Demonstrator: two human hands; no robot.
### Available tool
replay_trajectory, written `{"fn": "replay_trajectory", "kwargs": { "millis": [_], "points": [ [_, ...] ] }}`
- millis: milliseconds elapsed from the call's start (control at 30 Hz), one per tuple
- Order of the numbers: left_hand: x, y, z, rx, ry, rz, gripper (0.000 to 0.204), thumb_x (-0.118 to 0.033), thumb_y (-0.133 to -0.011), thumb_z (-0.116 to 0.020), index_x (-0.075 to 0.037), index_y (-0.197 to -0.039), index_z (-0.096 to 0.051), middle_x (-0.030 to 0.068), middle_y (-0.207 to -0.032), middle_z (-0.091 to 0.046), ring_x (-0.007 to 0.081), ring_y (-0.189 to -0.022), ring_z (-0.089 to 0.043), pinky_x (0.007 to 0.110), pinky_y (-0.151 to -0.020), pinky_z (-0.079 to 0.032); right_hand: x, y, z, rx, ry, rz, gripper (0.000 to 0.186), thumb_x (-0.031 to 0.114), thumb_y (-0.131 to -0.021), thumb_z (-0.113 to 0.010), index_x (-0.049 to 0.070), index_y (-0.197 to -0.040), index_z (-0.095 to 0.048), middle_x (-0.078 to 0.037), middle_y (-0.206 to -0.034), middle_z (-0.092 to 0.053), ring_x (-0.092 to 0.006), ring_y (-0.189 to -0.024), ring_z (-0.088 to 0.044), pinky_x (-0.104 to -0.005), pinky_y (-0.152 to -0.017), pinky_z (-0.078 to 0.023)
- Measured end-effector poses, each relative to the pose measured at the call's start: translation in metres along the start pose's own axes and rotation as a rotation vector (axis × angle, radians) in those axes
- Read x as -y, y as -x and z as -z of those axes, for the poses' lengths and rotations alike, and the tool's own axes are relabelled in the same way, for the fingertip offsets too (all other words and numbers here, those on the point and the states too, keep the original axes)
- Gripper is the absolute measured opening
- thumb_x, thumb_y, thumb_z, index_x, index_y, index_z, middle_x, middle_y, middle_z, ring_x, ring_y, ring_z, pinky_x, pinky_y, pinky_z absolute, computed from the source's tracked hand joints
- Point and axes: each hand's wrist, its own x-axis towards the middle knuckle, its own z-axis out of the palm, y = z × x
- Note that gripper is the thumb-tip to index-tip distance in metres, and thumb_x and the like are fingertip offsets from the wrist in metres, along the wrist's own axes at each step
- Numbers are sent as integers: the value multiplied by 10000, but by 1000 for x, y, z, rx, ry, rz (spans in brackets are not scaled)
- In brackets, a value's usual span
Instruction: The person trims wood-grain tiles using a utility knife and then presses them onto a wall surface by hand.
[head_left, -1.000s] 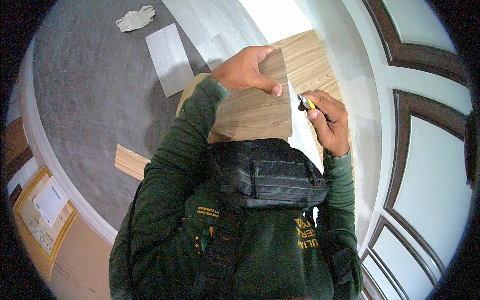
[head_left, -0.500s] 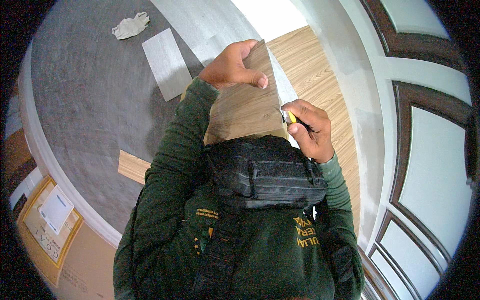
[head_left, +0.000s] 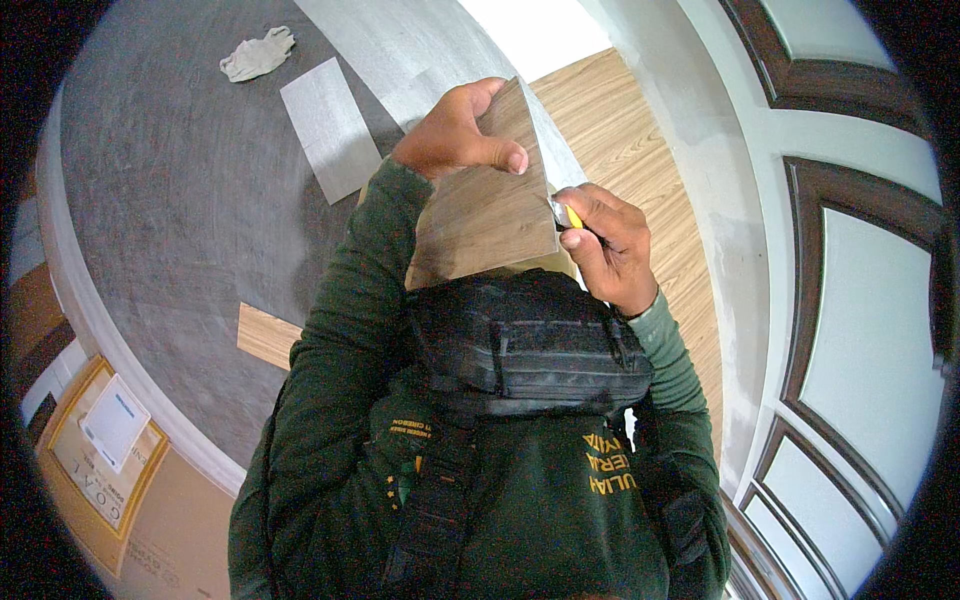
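Note:
My left hand grips the far end of a brown wood-look floor plank, thumb on its face and the other fingers wrapped out of sight behind the edge. The plank is held tilted up in front of the black chest bag. Along the plank's right edge, my right hand is closed on a utility knife with a yellow body and a metal tip. The knife's tip touches or lies very close to that edge; the blade itself is too small to make out.
Light wood planks cover the floor to the right, beside paneled cabinet doors. On the dark floor lie a grey plank piece, a crumpled white cloth and a small wood offcut. A cardboard box stands lower left.
My right hand and the knife have moved slightly up and left along the plank's edge. The left hand and plank have shifted a little to the left.

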Motion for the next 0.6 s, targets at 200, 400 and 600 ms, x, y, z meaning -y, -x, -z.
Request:
{"fn": "replay_trajectory", "kwargs": {
  "millis": [200,400,600],
  "points": [
    [6,1,0,-21,-52,-42,817,-267,-612,-938,82,-1248,-562,167,-1138,-664,224,-1094,-612,346,-1004,-446,-10,-5,-5,-45,59,-89,243,74,-882,-641,-39,-1096,-657,-185,-931,-675,-310,-815,-666,-360,-739,-520],
    [-3,3,3,2,-181,-38,793,-237,-637,-920,96,-1256,-553,176,-1140,-666,232,-1091,-614,347,-1000,-447,-18,-1,-5,-17,-101,0,238,59,-879,-624,-44,-1091,-655,-178,-882,-658,-289,-756,-638,-348,-705,-506],
    [-3,1,7,-46,-230,-24,787,-193,-628,-890,88,-1276,-545,153,-1149,-665,227,-1092,-615,339,-985,-462,-7,6,1,55,-91,-54,244,79,-887,-623,-54,-1089,-653,-190,-906,-658,-292,-777,-650,-353,-708,-510]
  ]
}}
